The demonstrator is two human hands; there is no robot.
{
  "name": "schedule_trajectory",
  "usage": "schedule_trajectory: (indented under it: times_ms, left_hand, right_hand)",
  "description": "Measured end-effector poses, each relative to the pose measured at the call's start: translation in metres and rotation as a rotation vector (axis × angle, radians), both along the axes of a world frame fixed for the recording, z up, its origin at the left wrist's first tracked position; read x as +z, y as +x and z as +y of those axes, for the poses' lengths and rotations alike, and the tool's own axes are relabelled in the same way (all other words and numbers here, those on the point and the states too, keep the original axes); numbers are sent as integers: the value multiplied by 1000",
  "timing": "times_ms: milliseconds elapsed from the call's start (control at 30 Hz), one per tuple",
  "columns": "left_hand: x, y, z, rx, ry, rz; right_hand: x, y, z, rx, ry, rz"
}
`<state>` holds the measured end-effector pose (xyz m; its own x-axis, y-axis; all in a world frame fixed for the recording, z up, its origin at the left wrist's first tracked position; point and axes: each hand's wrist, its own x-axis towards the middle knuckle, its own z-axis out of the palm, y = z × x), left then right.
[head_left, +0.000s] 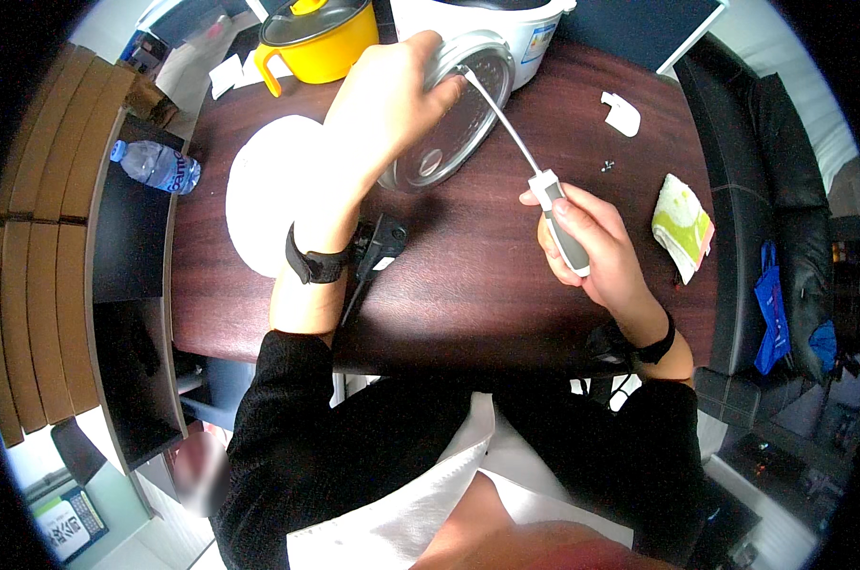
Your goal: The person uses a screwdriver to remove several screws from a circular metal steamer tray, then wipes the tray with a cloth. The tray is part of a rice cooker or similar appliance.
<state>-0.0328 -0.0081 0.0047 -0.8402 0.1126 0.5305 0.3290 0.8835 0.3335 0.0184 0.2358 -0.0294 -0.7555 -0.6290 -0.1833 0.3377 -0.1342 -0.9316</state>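
Both hands busy at the rice cooker lid (449,119), a round silver and clear piece tilted up against the white rice cooker (511,28) at the table's far edge. Left hand (392,95) is curled over the lid's left rim, fingers wrapped on it, gripping. Right hand (587,242), nearer the body and right of the lid, is closed in a fist round the grey-white handle of a screwdriver (530,166); shaft slants up-left, tip touching the lid's upper part by the left fingertips.

Left of the lid: white round plate (259,190) flat on the dark wood table (487,275), partly under the left forearm. Behind-left of lid: yellow pot (321,38) w/ dark lid. Below the lid, by the left wrist: black plug (378,242) w/ cord. Right of lid: small white plastic part (623,114), tiny screws (608,166) near it, then a folded green-white cloth (682,223) farther right. Water bottle (154,166) lies on a shelf far left of the lid.
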Motion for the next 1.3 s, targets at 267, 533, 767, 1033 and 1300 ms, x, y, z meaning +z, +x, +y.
schedule_trajectory:
  times_ms: [267,533,767,1033,1300]
  left_hand:
    - [2,1,2,59,-84,-58]
    - [5,2,2,29,-58,-102]
    - [2,0,-1,1,-41,-72]
    - [2,0,1,58,-38,-91]
    - [-1,-2,0,35,-53,-18]
  right_hand:
    - [9,-19,14,11,313,251]
    - [22,-32,25,-375,873,1332]
    - [26,-34,43,-236,173,412]
    - [16,-28,24,-583,64,438]
    - [18,-37,47,-445,371,494]
